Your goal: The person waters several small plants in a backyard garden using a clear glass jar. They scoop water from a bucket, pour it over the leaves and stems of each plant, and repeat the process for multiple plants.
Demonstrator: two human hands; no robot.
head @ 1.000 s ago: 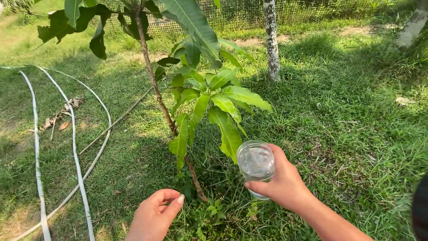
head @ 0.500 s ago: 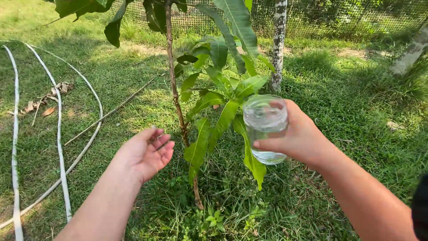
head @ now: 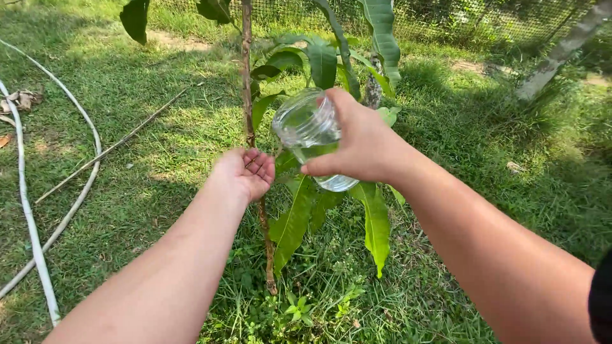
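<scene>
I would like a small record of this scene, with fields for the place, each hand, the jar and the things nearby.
Place: grass lawn with a wire fence behind
Left hand: open, palm up, cupped beside the thin stem of a young tree
Right hand: holds a clear glass jar, tilted toward the left hand
Jar: partly filled with clear liquid, no lid visible
Nearby: large green leaves, white hoses on the grass at the left

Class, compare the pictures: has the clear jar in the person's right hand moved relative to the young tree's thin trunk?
Yes. The jar in the right hand has risen and tilted toward the thin trunk, its mouth now close beside it, above the cupped left hand.
</scene>
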